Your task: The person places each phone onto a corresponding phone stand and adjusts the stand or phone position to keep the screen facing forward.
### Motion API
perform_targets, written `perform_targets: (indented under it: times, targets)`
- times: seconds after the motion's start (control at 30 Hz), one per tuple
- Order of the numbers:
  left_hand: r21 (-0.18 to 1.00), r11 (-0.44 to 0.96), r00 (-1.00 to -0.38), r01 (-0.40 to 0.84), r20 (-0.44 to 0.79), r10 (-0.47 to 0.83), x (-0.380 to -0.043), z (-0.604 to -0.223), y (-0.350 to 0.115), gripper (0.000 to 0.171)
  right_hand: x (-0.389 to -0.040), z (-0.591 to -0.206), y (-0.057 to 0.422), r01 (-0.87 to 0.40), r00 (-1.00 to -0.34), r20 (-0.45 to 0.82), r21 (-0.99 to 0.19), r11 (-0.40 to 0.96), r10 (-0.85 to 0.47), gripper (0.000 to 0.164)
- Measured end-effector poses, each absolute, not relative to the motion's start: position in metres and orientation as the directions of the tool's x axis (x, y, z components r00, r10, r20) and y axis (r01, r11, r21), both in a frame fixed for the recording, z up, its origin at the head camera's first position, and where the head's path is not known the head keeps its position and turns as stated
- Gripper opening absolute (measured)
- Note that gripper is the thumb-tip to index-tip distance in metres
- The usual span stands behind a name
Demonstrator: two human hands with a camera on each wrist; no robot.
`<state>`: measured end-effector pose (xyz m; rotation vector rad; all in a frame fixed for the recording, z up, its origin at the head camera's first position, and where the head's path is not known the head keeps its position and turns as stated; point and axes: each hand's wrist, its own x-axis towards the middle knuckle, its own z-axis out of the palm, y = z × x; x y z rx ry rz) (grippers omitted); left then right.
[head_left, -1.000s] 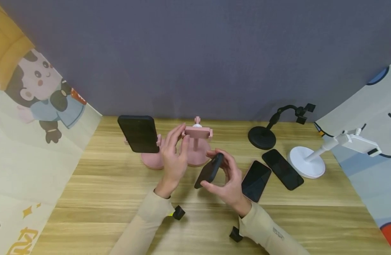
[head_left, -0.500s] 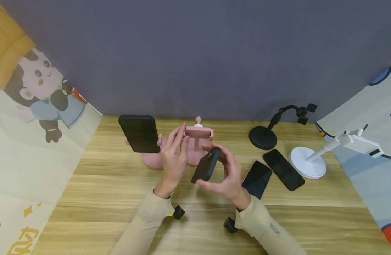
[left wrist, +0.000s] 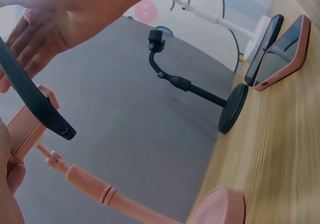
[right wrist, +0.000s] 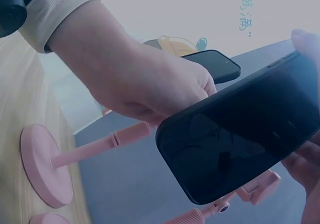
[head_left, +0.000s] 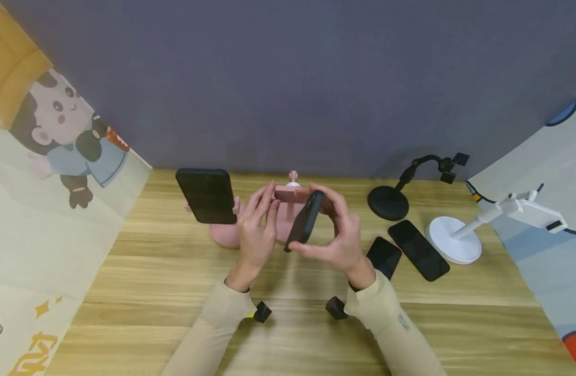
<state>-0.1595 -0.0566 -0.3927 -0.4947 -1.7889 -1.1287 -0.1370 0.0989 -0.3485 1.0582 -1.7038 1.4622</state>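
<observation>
In the head view, my right hand [head_left: 340, 235] grips a black phone [head_left: 304, 222] by its edges, thumb below and fingers above. The phone is tilted, just in front of the clamp [head_left: 285, 194] of a pink phone stand [head_left: 282, 224]. My left hand [head_left: 256, 237] holds the left end of that clamp. In the left wrist view, the phone's edge [left wrist: 35, 96] crosses in front of the clamp [left wrist: 27, 129]. The right wrist view shows the phone's dark screen [right wrist: 240, 134]; the left hand [right wrist: 145, 79] is behind it.
Left, another pink stand [head_left: 224, 236] bears a black phone [head_left: 204, 196]. Right are a black stand [head_left: 388, 202], a white stand [head_left: 452, 239] and two phones lying flat, one black [head_left: 418, 250], one pink-edged [left wrist: 282, 54]. A grey panel [head_left: 288, 89] rises behind the table.
My right hand has moved up and away from me with the phone, bringing it before the clamp and covering the clamp's right end. The left hand has stayed at the clamp.
</observation>
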Motion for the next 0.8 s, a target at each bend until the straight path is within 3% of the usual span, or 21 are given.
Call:
perform_targets:
  times: [0.57,0.8]
  targets:
    - [0.463,0.516,-0.489,0.72,0.867,-0.095,-0.161,-0.393,-0.059,0.033,-0.148,-0.345,0.098,-0.872,-0.485,0.857,-0.488,0.026,-0.176,0.088]
    - [0.442,0.546,-0.494,0.711,0.868,-0.06,-0.16,-0.392,-0.061,0.033,-0.147,-0.341,0.092,-0.862,-0.506,0.849,-0.496,0.104,-0.151,0.086]
